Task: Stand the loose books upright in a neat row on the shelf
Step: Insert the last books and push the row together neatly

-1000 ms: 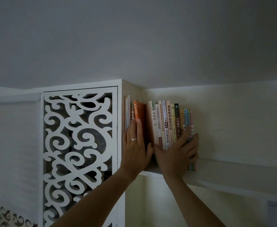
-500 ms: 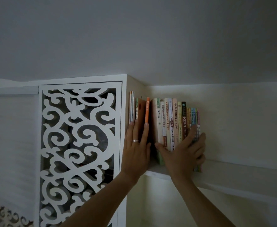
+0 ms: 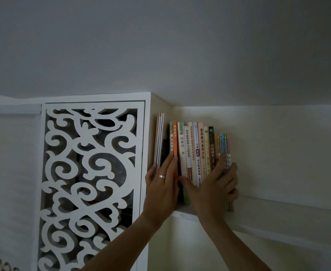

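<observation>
Two hands square up a row of paperbacks (image 3: 197,153) on a high white shelf (image 3: 278,212): the left hand (image 3: 161,184) lies flat, fingers straight, on the orange-spined book (image 3: 175,149); the right hand (image 3: 212,189) spreads wide over spines beside it. Closing the gap above the left fingers looks next. Book bottoms are hidden; dim light blurs the titles.

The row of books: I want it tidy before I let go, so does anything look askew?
Mostly upright. The thin books at the far left lean slightly, with a dark gap between them and the orange book that the left hand presses. The right hand steadies the rest.
</observation>
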Demonstrator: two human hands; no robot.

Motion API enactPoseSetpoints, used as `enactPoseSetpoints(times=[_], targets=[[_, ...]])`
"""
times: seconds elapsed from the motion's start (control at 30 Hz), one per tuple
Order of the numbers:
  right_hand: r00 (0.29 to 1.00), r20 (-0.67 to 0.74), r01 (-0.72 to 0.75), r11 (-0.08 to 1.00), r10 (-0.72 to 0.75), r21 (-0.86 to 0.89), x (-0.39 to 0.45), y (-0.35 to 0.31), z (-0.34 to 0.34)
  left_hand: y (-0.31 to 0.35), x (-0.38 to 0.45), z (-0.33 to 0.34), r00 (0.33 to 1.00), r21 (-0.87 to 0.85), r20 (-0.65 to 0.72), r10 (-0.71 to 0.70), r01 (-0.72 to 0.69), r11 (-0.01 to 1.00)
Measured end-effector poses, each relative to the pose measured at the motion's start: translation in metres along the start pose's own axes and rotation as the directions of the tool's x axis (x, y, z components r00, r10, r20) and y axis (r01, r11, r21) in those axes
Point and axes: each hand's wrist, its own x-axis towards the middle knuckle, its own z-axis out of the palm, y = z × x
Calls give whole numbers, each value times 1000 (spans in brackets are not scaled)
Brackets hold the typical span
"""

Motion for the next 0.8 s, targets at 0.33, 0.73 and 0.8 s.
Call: enactPoseSetpoints(times=[0.33, 0.73, 0.8], targets=[[994, 75, 80, 997, -79, -17, -1, -6, 2, -2, -5, 3, 997, 27, -45, -64, 66, 997], [917, 350, 121, 970, -190, 211, 8, 25, -13, 1, -2, -2, 1000, 24, 29, 7, -8, 1000], [927, 327, 115, 970, -182, 212, 5, 19, -9, 1, -1, -2, 1000, 12, 20, 9, -10, 1000]])
